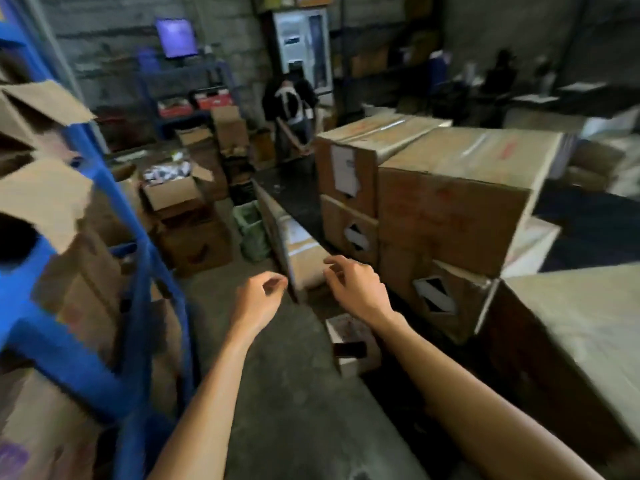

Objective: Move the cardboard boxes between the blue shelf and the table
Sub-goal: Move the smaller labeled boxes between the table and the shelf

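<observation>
At centre frame, 2 bare forearms reach forward and down toward a long narrow cardboard box (pixel 298 247) whose long axis runs from the hands away toward the upper centre of the frame. Its near end lies just ahead of both hands: the left hand (pixel 258 299) hangs just left of that end, fingers loosely curled and holding nothing; the right hand (pixel 353 285) sits just right of it, fingers half spread and bent, also holding nothing. Whether the right fingertips touch the cardboard cannot be told through the blur. The 2 hands look about equally near, 1 on each side of the box end, which suits a 2-handed grasp across its short width.

Right of the narrow box, stacked cardboard boxes (pixel 450 209) stand on the dark bench (pixel 588 233), their near faces bearing torn labels; the narrow box appears to lean or stand close against the bench edge, apart from the stack. At lower right a large flat carton (pixel 571 334) crowds the right forearm. Along the left edge the blue shelf (pixel 104 209) holds further torn boxes. Between shelf and bench a strip of bare concrete floor (pixel 284 393) gives the open room; a small white box (pixel 349 344) lies on it under the right wrist and could catch a foot. Another person (pixel 291 105) stands far back, well apart.
</observation>
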